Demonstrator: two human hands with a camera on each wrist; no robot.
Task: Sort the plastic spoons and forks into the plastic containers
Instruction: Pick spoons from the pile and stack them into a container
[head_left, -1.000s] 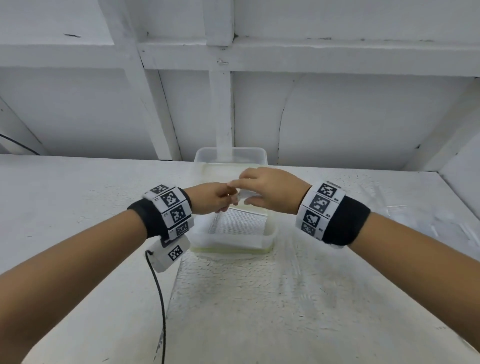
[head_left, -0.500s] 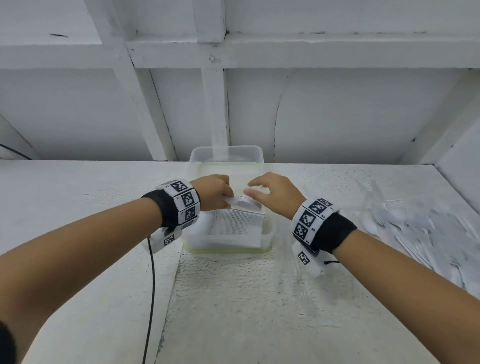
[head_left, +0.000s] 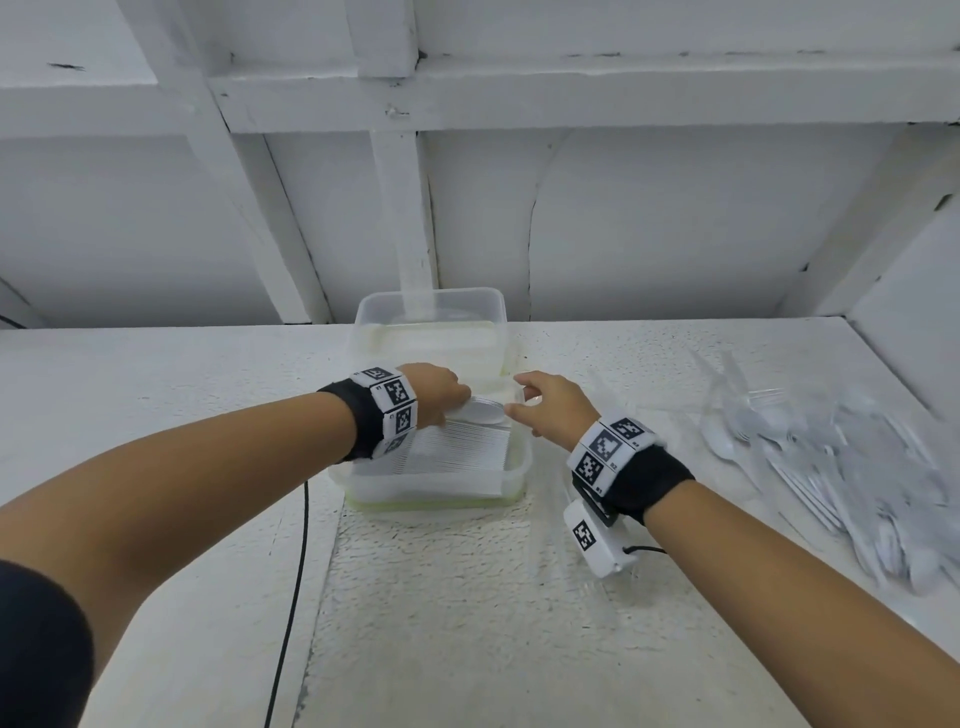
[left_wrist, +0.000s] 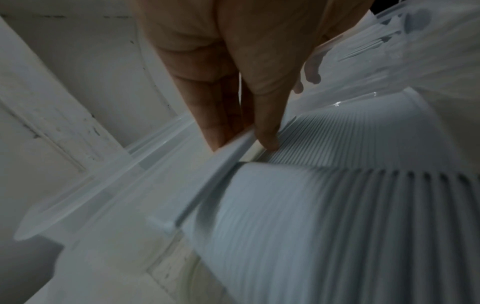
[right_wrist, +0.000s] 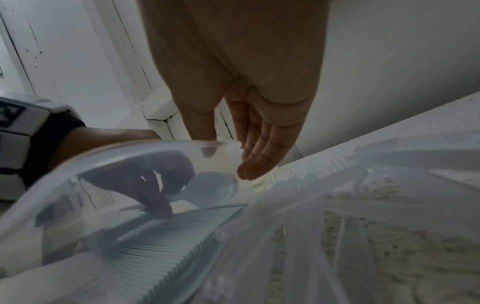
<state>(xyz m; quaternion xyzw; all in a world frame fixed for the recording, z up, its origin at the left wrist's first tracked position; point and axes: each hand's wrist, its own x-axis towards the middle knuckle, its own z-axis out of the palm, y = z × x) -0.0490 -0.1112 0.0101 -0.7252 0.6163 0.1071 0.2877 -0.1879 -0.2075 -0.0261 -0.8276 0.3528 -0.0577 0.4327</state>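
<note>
Plain workroom, white-painted bench (head_left: 467, 623), panelled wall (head_left: 649, 218)

White textured tabletop (head_left: 441, 623); white panelled wall (head_left: 649, 223) with beams behind.

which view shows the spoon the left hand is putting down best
Right wrist: the spoon bowl shows whole through the container wall. The head view shows it small at the left hand. The left wrist view shows only its handle edge.

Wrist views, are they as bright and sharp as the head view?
No. Head view: bright, sharp centre, loose cutlery at right smeared. Left wrist view: dim, stacked spoons blurred. Right wrist view: dim, container rim hazes the left hand.
</note>
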